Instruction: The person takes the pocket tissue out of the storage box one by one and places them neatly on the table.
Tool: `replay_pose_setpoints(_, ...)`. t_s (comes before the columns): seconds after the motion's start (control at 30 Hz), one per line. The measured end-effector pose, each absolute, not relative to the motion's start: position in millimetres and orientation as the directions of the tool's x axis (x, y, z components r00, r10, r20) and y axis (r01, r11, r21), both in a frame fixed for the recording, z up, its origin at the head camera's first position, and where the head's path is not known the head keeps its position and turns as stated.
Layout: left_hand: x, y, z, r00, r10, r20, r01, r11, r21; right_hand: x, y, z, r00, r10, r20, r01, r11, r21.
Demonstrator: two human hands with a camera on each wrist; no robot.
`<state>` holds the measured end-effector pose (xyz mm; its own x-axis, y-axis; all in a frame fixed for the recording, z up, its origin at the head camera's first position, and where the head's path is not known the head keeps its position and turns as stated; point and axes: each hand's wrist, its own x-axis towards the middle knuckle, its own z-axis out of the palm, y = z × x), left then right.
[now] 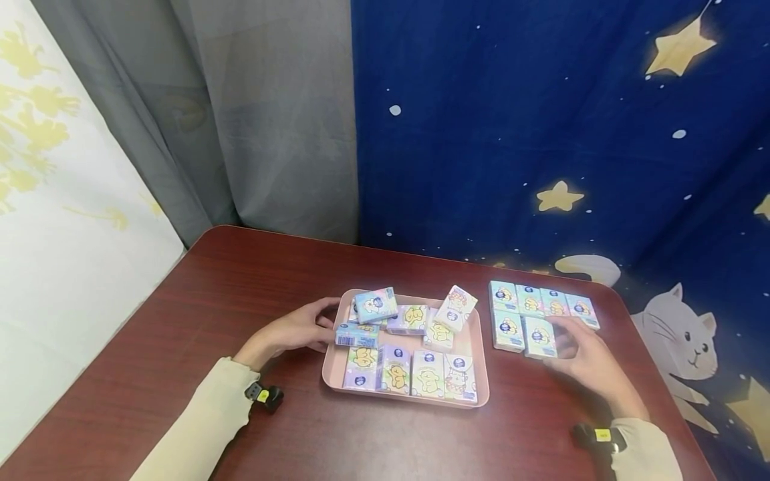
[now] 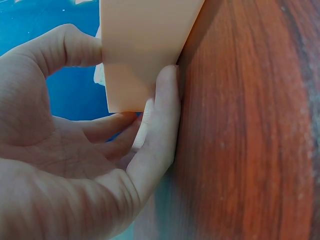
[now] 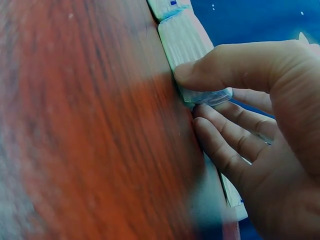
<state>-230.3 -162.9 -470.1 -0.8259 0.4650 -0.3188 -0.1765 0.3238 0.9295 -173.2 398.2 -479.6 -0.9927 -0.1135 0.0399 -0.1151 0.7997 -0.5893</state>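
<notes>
A pink tray (image 1: 402,399) holds several small tissue packs with cartoon prints, some upright along its near side, others piled loosely behind. At the tray's left side, my left hand (image 1: 301,327) grips the edge; in the left wrist view the thumb meets the tray wall (image 2: 145,55) and a finger lies low along it. Right of the tray, several bluish packs lie in two rows on the table. My right hand (image 1: 586,354) holds the near-row tissue pack (image 1: 539,337) at its right end, the thumb (image 3: 187,74) against its near side.
The dark red wooden table (image 1: 265,267) carries everything. A grey curtain (image 1: 283,120) and a blue star-print curtain (image 1: 457,133) hang behind its far edge. One white-and-pink pack (image 1: 456,307) leans over the tray's back right rim.
</notes>
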Motion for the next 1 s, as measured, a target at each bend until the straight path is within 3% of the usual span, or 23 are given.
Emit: replay_pose_setpoints(1.0,-232.0,-163.9,-470.8,-0.821,0.476,-0.314,-0.176,0.313,0.933,-174.2,398.7,-481.8,-0.993,-0.112,0.036,-0.114,0.834,-0.541)
